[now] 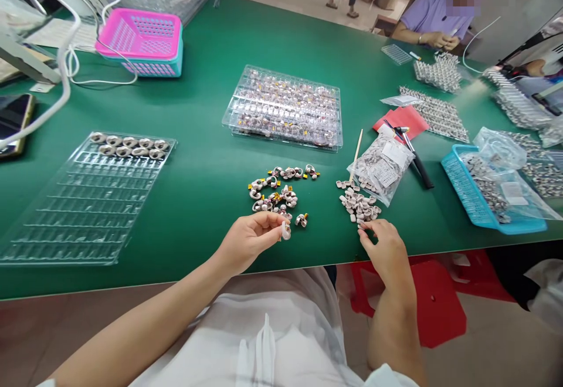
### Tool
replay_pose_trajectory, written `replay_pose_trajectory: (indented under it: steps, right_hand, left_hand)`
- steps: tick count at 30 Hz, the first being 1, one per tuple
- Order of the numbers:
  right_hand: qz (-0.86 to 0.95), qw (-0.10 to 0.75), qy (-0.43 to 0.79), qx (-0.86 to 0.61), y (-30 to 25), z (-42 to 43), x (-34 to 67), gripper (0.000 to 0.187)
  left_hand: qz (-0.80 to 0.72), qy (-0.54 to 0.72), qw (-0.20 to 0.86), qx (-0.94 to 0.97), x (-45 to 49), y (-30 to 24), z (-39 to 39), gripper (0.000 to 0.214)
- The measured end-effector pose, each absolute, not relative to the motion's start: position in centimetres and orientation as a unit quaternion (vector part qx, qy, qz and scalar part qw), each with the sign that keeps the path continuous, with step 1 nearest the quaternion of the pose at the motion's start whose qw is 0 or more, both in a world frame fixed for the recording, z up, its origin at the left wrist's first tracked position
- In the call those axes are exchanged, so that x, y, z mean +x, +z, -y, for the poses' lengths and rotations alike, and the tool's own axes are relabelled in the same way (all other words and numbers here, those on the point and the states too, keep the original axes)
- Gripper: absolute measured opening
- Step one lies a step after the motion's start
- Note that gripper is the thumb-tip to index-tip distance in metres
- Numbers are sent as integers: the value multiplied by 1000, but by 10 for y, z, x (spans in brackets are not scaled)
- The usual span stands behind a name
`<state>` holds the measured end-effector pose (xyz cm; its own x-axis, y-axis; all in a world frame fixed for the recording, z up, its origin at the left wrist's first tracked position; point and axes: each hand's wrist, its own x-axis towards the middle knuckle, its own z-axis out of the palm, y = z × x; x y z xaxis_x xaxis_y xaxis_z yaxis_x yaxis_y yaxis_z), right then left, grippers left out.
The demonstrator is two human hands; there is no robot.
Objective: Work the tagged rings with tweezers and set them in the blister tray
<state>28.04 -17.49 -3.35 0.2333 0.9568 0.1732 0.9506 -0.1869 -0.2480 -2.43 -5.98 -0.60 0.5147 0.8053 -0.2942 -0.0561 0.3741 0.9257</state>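
Observation:
Between thumb and fingers, my left hand (259,237) pinches a small pale earbud shell (286,231). Several similar shells with orange tabs form a loose cluster (275,190) on the table just beyond it. One separate shell with an orange tab (301,220) lies right of my left fingertips. My right hand (382,243) reaches to the near edge of a pile of small beige caps (358,204), its thumb and forefinger closed on one cap, which they partly hide. A clear bag (382,164) of more such caps lies behind the pile, beside a thin wooden stick (357,149).
A clear tray (97,199) at left holds pale shells in its far rows. Stacked filled trays (284,107) stand mid-table. Pink and blue baskets (141,41), a phone (15,120), a black-handled tool (417,161) and a blue basket (466,190) lie around. A co-worker (433,20) sits opposite.

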Motion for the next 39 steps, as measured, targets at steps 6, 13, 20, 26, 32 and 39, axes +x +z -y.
replay_pose_trajectory:
  steps: [6,13,20,26,32,39]
  right_hand:
    - [617,216,9,-756,-30,170,262,14]
    - [602,435,299,-599,-11,154,185,11]
    - [609,516,300,-523,-6,141,135,27]
    - [646,534,204,-506,-5,135,123,40]
    - [661,528,195,-497,-7,133,123,50]
    - [670,524,196,-487,-9,130,119,57]
  left_hand:
    - [-403,308,749,427,-22,0,61,20]
    - [-364,324,786,380,-22,-2,61,24]
    - [-339,361,786,371,-34,4,64,23]
    - [-366,381,771,354,-35,12,68,27]
    - [-388,390,754,358,-33,16,69,31]
    - [-393,405,742,363,-35,12,69,27]
